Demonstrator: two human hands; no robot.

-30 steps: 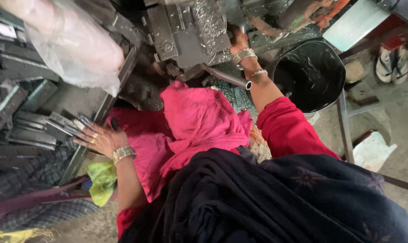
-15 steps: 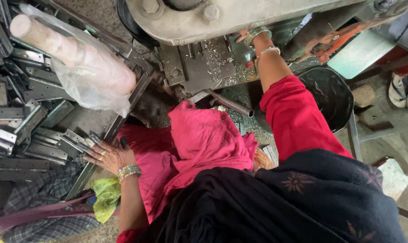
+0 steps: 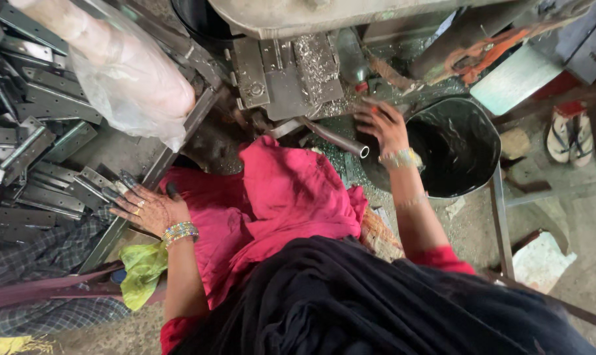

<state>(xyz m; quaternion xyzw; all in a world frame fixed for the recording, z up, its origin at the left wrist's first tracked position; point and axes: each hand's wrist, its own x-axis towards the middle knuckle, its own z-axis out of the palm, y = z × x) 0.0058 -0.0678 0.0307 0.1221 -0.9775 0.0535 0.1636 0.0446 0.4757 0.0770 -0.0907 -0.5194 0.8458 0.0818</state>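
Observation:
My left hand [image 3: 147,207] rests with fingers spread on the edge of a pile of grey metal brackets [image 3: 41,171] at the left, touching the nearest pieces without gripping one. My right hand [image 3: 380,125] hovers, blurred, over the chip-covered bed of a grey machine [image 3: 291,72], beside a short metal tube [image 3: 337,139] that sticks out toward me. Its fingers look loosely spread and I see nothing in them. A pink cloth [image 3: 278,204] lies over my lap between both arms.
A black bucket [image 3: 456,148] stands right of my right hand. A plastic-wrapped bundle [image 3: 124,72] lies over the brackets at the upper left. A yellow-green rag [image 3: 140,273] sits by my left wrist. Sandals [image 3: 571,135] and a metal frame [image 3: 502,223] are at the right.
My right hand has come down from the upper part of the machine to the bed near the tube and bucket. My left hand has stayed on the brackets.

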